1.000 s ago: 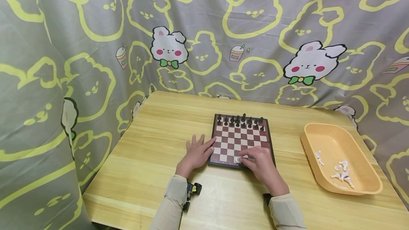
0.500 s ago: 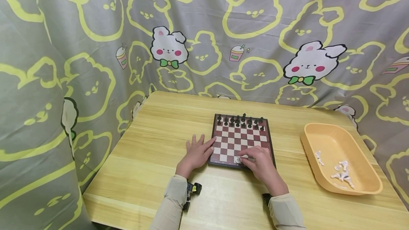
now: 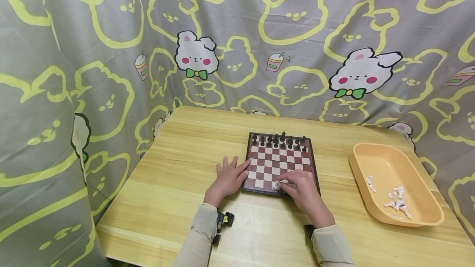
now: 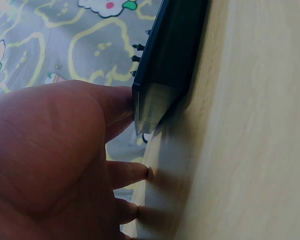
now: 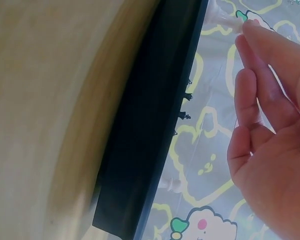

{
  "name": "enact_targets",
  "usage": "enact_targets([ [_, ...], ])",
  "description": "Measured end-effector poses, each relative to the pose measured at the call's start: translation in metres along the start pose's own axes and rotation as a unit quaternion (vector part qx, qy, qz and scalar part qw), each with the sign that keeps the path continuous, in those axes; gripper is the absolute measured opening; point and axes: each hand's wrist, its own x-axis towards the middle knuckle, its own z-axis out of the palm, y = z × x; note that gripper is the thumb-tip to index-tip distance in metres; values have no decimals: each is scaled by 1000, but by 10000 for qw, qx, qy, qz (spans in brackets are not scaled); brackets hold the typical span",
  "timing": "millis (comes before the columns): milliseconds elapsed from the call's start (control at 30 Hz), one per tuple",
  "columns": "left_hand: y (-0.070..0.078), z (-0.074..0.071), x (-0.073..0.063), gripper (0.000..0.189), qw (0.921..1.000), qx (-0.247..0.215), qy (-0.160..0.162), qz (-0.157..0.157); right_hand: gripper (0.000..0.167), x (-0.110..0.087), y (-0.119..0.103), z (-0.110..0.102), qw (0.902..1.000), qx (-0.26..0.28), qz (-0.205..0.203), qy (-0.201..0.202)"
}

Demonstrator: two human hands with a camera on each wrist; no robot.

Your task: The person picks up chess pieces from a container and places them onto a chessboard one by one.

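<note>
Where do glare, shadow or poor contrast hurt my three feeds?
Head: a pale sheen on the table nearest the wearer, otherwise fairly even light; left wrist: the left hand is dim, its fingers shadowing the table; right wrist: the board is nearly black, and the white piece blends into the pale curtain.

Table [image 3: 174,151]: pale yellow wood grain.
Chessboard [image 3: 265,162]: central, apparently flat, its lower edge shadowed.
Tray [image 3: 389,164]: orange, round-cornered, right of the board, apart.
</note>
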Motion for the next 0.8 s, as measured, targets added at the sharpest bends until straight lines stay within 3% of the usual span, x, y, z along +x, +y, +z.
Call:
enact_targets([
  [800,-1,0,0,49,10000,1,-7,19,17,0,-1,0,9999,62,61,-53],
])
